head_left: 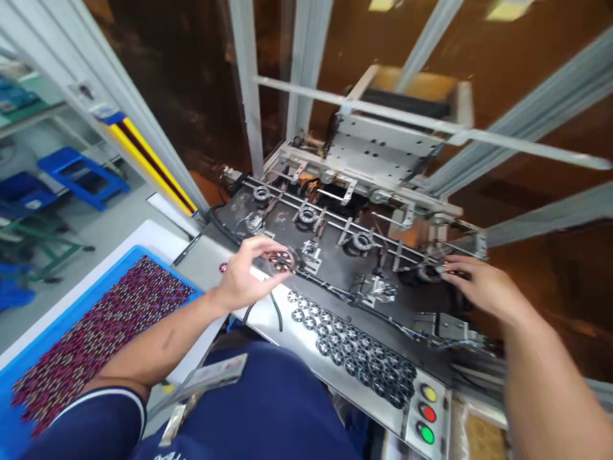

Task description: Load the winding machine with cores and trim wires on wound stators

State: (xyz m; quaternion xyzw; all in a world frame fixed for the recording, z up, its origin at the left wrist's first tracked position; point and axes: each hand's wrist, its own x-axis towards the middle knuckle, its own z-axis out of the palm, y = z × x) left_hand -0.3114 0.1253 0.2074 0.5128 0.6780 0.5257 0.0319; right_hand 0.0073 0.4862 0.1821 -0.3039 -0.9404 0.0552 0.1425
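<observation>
Head view: machine bed [335,271], grey floor [110,227]

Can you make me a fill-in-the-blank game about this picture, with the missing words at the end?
1. The hand holding the round part is the person's ____ one.
2. The tray under the small parts is coloured ____.
3. The button between the yellow button and the green button is ____.

Missing words: left; blue; red.
</observation>
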